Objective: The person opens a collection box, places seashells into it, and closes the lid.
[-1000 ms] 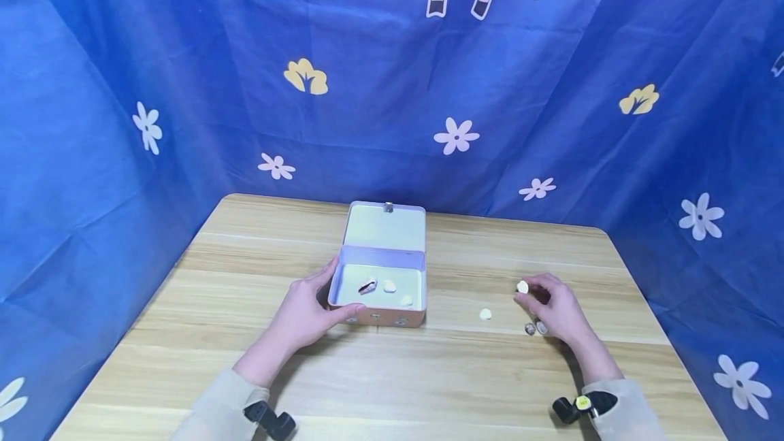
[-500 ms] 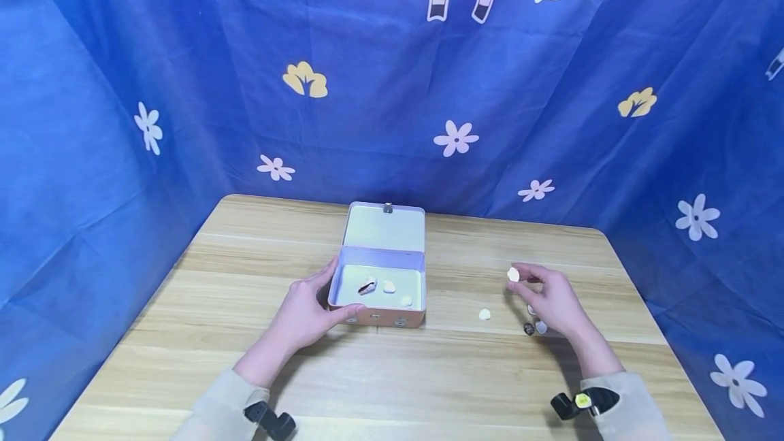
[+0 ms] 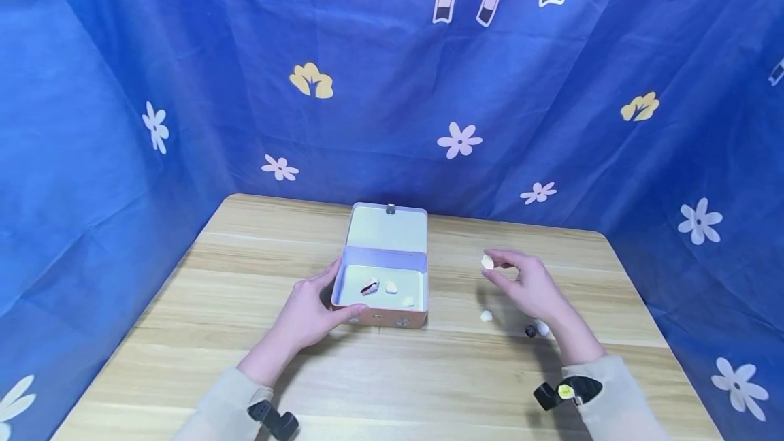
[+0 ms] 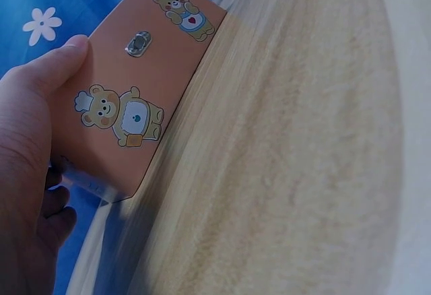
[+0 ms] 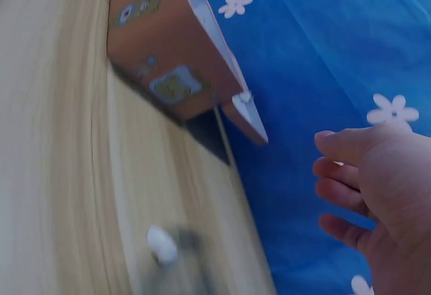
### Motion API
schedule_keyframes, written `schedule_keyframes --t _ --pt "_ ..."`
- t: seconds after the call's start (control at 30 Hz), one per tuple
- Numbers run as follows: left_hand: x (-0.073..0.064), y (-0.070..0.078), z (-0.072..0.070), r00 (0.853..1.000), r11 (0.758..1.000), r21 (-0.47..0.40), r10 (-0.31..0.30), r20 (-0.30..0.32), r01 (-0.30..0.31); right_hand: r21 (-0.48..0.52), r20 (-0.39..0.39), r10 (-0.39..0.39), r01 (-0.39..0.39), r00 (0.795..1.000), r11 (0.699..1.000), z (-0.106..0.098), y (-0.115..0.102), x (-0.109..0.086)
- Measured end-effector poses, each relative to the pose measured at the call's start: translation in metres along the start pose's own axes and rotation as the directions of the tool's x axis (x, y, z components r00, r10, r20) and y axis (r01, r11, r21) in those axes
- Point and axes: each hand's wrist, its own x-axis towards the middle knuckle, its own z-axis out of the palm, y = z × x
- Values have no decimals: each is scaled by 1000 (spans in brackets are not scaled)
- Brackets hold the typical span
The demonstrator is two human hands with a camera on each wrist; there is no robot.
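An orange tin box [image 3: 412,319] with bear pictures stands with its lid [image 3: 388,229] raised at the back. My left hand [image 3: 306,310] grips its left front corner, thumb over the front edge and fingers along the side. Inside lie a dark-mouthed shell [image 3: 370,286], a white shell [image 3: 390,287] and a paler one [image 3: 407,301]. Right of the box, above the table, my right hand [image 3: 528,286] pinches a white seashell [image 3: 487,262] between thumb and fingers; in the right wrist view the fingers mostly hide it.
On the wooden table [image 3: 392,386], a white shell [image 3: 486,316] lies below my right hand. A dark shell [image 3: 530,331] and another white shell [image 3: 542,327] sit near the right wrist. Blue patterned cloth [image 3: 367,121] hangs behind and along both sides.
My right hand has lifted the white seashell and carried it left toward the box. The left hand stays on the tin box, which has not moved. The head view has shifted slightly.
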Motion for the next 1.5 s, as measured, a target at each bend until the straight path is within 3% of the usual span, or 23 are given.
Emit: schedule_keyframes --t 0.47,0.87,1.17,1.5 --pt "0 -1 4 1000 1000 0 -19 7 19 103 63 -101 94 993 990 39 -39 30" --pt "0 0 2 1000 1000 -6 -24 7 24 200 144 -188 158 971 967 76 -65 49" --pt "-1 -2 3 1000 1000 -14 -20 6 20 265 246 -219 152 944 952 103 -76 53" --pt "-3 -4 4 1000 1000 -10 6 -8 -6 275 344 -266 174 901 946 124 -81 59"
